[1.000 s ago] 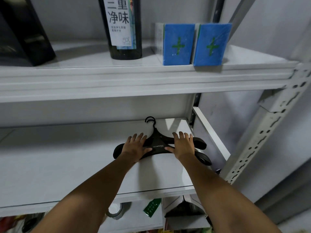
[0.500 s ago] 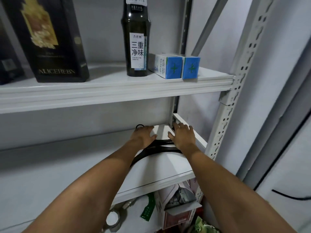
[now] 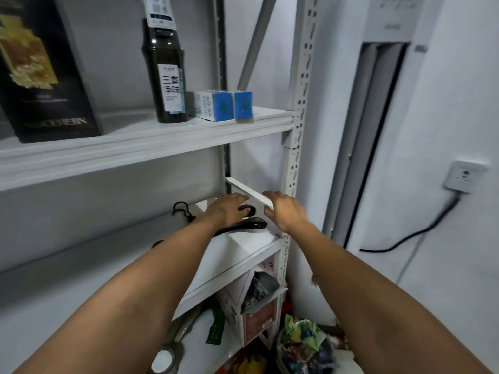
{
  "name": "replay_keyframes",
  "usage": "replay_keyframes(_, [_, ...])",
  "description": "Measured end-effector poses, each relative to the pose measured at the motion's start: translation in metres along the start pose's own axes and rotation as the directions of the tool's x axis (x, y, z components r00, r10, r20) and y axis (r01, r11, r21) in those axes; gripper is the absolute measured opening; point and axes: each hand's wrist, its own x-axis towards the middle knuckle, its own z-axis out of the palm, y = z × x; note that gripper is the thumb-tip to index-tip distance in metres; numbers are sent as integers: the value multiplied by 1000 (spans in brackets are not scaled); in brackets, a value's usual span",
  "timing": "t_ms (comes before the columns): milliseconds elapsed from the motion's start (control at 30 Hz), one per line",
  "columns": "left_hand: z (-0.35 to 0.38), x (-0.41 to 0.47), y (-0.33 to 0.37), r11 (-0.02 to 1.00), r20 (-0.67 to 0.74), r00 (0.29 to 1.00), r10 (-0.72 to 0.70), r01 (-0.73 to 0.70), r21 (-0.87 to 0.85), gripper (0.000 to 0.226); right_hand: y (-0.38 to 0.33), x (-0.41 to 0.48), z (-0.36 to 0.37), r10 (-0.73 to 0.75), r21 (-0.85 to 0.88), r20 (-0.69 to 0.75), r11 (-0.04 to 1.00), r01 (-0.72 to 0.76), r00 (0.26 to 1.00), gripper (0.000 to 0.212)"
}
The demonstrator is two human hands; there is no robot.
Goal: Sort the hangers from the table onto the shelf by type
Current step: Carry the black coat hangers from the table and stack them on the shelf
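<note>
Hangers (image 3: 249,225), black plastic with thick, rounded, glossy shoulder ends and a thin curled hook (image 3: 180,207), lie flat in a stack at the right end of the middle shelf (image 3: 81,265), a smooth white board. The left hand (image 3: 228,210) rests palm down on them, fingers straight and together, pointing toward the shelf's right edge. The right hand (image 3: 285,211) is just beside it, over the right edge rail, fingers straight and slightly spread, holding nothing; whether it touches the rail cannot be told. On the upper shelf (image 3: 140,139) stand a dark glass bottle (image 3: 166,85) with a white label, a black box (image 3: 40,76) with gold print, and two small blue-ended cartons (image 3: 224,105) at its right end. A perforated metal upright (image 3: 297,103) carries the shelves' right front corners.
</note>
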Motion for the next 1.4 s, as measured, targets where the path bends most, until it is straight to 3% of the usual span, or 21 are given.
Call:
replay_keyframes(267, [14,33,88,980,39,979,199,-198,-24,51,80,-49,-41,188,-131,-20,973,-189,982,48])
replay_keyframes(533, [47,58,224,912,104,907,408,-409,-15,51,189,-135,-90,428,-239,-68,870,-432,901,45])
replay_keyframes(967, [100,34,449,709,167,691,704,-698,-99,51,311,-312,-146,688,-323,-155,643,-695,709,44])
replay_keyframes(1400, [165,-48,631,426,223,392,893,-894,-137,50,366,-507,-178,884,-283,-229,339,-897,407,40])
